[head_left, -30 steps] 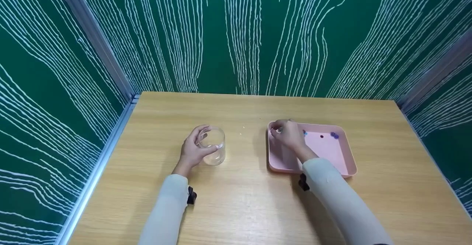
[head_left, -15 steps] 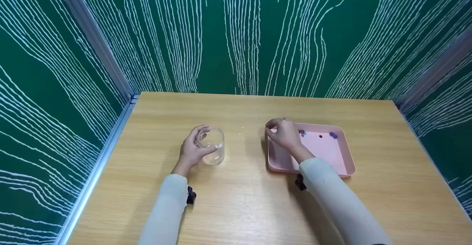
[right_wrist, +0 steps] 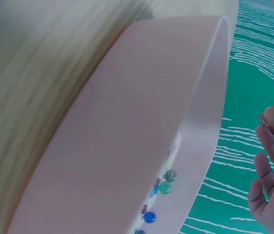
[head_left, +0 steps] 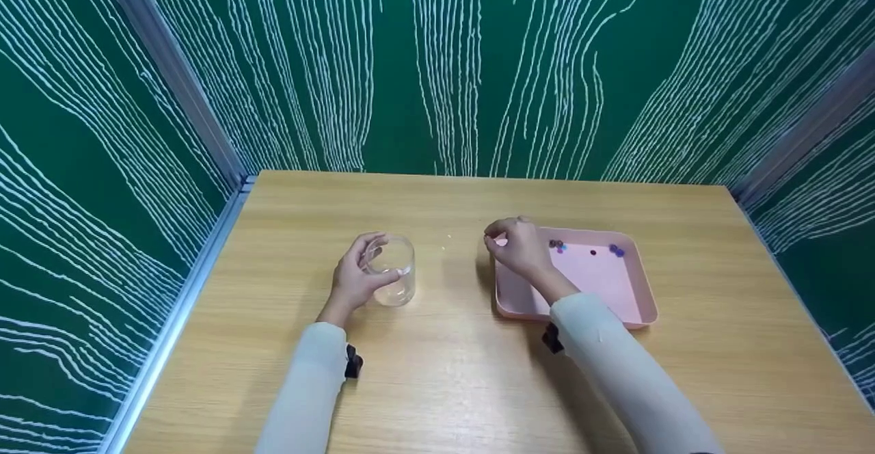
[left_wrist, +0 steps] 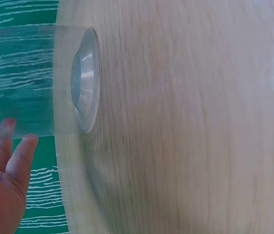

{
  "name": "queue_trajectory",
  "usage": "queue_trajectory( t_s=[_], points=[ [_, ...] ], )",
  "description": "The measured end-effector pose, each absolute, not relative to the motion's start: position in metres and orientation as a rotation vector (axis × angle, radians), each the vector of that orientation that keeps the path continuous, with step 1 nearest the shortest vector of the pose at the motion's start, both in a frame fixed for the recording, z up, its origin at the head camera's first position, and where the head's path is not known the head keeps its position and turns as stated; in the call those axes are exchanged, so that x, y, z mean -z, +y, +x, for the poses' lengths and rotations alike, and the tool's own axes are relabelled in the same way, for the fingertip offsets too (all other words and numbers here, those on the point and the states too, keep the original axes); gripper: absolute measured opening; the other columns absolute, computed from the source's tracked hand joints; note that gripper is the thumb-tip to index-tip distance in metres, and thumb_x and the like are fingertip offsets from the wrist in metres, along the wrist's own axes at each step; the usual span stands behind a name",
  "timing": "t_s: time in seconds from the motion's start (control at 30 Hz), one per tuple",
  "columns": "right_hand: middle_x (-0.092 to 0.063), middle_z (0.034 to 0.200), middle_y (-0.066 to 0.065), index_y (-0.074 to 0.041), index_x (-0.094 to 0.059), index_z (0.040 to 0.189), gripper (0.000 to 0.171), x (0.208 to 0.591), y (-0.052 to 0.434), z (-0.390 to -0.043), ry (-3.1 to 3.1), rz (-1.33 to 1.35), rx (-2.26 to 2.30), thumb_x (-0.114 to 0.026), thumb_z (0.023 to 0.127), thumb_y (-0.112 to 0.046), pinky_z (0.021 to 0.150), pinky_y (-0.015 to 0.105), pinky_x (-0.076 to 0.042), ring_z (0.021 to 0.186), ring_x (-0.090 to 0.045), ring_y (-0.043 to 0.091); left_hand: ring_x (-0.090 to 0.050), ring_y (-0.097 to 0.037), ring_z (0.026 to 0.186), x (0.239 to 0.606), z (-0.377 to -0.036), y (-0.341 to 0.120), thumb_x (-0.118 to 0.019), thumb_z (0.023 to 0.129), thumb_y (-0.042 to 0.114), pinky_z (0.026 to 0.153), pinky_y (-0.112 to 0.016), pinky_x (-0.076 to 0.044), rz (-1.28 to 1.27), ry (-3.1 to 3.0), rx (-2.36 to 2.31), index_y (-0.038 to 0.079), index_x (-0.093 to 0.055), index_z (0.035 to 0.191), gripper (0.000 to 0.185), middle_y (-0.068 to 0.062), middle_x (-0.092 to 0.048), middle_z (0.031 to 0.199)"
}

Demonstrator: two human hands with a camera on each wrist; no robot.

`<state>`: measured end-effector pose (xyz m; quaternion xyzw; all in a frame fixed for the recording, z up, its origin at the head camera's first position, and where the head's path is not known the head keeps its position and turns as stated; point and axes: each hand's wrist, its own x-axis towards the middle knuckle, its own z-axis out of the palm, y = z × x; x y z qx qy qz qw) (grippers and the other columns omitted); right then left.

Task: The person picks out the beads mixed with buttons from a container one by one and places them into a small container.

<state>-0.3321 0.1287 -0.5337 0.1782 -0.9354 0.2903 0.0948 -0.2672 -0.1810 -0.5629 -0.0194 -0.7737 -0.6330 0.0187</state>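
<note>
Gripping the clear, glassy cylindrical cup [head_left: 398,254] left of centre, my left hand [head_left: 355,280] is probably keeping it from tipping; my right hand [head_left: 522,249] is pinching a tiny orange-tinged bead [right_wrist: 264,120] above the upper-left corner of the shallow pink rectangular tray [head_left: 605,291], right of centre.

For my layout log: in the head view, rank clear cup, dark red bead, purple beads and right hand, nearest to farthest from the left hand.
1. Clear cup, in left hand
2. Right hand, left end of tray
3. Dark red bead, inside tray
4. Purple beads, tray's right end
</note>
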Motion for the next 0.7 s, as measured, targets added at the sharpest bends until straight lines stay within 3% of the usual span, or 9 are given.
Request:
queue_trajectory(
  t_s=[0.27,0.47,0.7],
  points=[
    [-0.074,0.092,0.003,-0.013,-0.074,0.092,0.011,0.526,0.119,-0.327,-2.745,0.570,-0.847,-0.069,0.085,-0.019,0.075,0.037,-0.053,0.086,-0.060,0.022,-0.048,-0.016,0.132,0.564,-0.268,-0.182,-0.085,0.070,0.020,0.114,-0.042,-0.037,-0.066,-2.425,1.925,0.033,-0.052,0.127,0.068,0.013,-0.057,0.132],
    [-0.074,0.093,0.002,-0.013,-0.075,0.091,0.010,0.523,0.111,-0.325,-2.737,0.579,-0.872,-0.069,0.085,-0.019,0.072,0.035,-0.053,0.084,-0.058,0.020,-0.045,-0.018,0.136,0.563,-0.268,-0.184,-0.086,0.070,0.023,0.116,-0.041,-0.034,-0.060,-2.443,1.954,0.030,-0.050,0.132,0.071,0.009,-0.055,0.136],
    [-0.074,0.092,0.002,-0.013,-0.074,0.091,0.010,0.523,0.105,-0.322,-2.728,0.590,-0.899,-0.068,0.085,-0.019,0.072,0.034,-0.054,0.086,-0.060,0.025,-0.041,-0.026,0.139,0.542,-0.258,-0.182,-0.084,0.071,0.018,0.117,-0.043,-0.032,-0.083,-2.454,2.003,0.018,-0.048,0.136,0.074,-0.001,-0.053,0.141]
  ],
)
